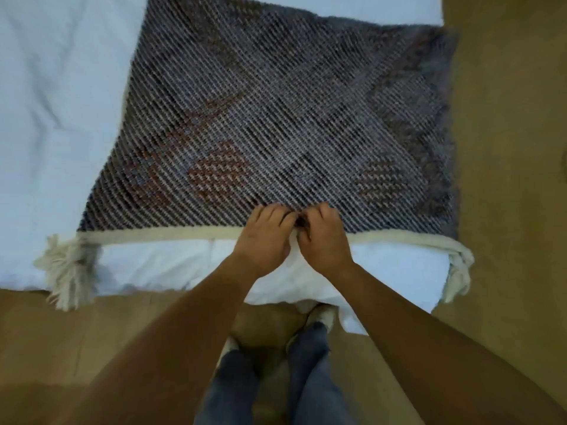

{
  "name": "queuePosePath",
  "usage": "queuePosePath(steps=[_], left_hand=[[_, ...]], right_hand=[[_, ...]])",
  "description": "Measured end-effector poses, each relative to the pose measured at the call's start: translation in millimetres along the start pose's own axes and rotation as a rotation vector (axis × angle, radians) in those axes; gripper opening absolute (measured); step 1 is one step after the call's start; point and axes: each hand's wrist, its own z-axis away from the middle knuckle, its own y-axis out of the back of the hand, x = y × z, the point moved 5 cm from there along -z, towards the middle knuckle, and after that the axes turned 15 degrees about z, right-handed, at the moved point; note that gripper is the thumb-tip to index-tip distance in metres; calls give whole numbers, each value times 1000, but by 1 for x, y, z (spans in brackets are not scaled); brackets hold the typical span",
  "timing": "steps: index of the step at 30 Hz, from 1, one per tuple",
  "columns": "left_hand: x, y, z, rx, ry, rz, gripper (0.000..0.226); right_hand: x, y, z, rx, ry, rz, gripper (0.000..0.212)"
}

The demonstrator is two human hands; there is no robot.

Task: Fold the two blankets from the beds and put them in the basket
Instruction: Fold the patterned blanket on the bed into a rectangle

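A grey woven blanket (276,124) with rust-coloured patches and a cream border lies flat on a white bed (55,118). Cream tassels hang at its near left corner (66,268) and near right corner (458,268). My left hand (264,237) and my right hand (322,234) sit side by side at the middle of the blanket's near edge. The fingers of both hands are curled and pinch that edge. No basket or second blanket is in view.
The bed's near edge and its right corner (429,286) meet a brown floor (506,179). My legs in grey trousers (276,378) stand close against the bed's near side.
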Motion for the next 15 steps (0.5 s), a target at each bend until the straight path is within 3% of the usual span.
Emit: queuePosePath(steps=[5,10,15], left_hand=[[88,-37,-46,-6,-117,-134,39],[129,-78,-82,-167,-67,-279,36],[140,-85,-110,-154,-4,-360,20]], right_hand=[[136,20,22,51,-304,64,20],[196,10,24,-105,-46,264,25],[210,18,10,7,52,255,16]])
